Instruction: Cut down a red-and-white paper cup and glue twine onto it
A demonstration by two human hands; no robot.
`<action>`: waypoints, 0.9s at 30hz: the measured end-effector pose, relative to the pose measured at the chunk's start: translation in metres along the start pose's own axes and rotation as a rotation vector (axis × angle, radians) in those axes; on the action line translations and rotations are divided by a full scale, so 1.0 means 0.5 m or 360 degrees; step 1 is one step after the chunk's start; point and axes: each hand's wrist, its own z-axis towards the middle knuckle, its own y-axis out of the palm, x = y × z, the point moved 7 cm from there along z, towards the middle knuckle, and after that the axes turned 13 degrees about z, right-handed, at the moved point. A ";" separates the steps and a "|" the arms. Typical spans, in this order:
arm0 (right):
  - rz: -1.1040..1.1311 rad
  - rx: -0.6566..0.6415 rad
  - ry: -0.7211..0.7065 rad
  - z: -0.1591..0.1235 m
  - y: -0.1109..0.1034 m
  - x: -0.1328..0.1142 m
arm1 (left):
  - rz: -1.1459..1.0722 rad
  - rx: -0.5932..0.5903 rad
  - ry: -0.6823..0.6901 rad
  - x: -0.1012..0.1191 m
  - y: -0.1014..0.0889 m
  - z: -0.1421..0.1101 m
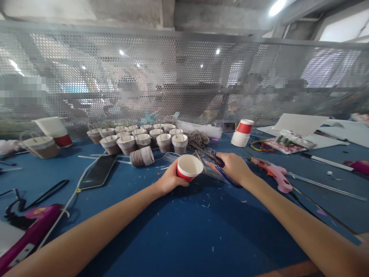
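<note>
My left hand [169, 181] is closed round a red and white paper cup [190, 165], its open mouth tilted up toward me. Just right of the cup, my right hand [232, 166] grips a pair of scissors [227, 177] with blue handles. Their dark blades point away to the left, toward a tangle of twine [198, 138]. Behind the cup stand several cups wrapped in brown and pale material [143, 140], some with twine handles. One wrapped cup [142, 157] lies on its side nearer to me.
A pink glue gun [276, 175] lies to the right, a magenta one [37, 234] at the lower left. A dark phone [99, 171] rests on the blue table [173, 234]. Stacked paper cups [240, 139] stand at the back right. A perforated metal screen [184, 77] rises behind the table.
</note>
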 end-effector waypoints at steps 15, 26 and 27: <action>-0.0082 -0.0120 -0.0167 0.000 0.010 -0.005 | -0.0053 -0.0044 0.0015 0.004 -0.001 0.001; -0.0122 -0.0141 -0.0223 -0.004 0.014 -0.012 | -0.0059 -0.0092 0.0055 0.001 0.002 0.001; -0.0119 -0.0156 -0.0217 -0.005 0.015 -0.012 | -0.0049 -0.0088 0.0049 0.002 0.002 0.001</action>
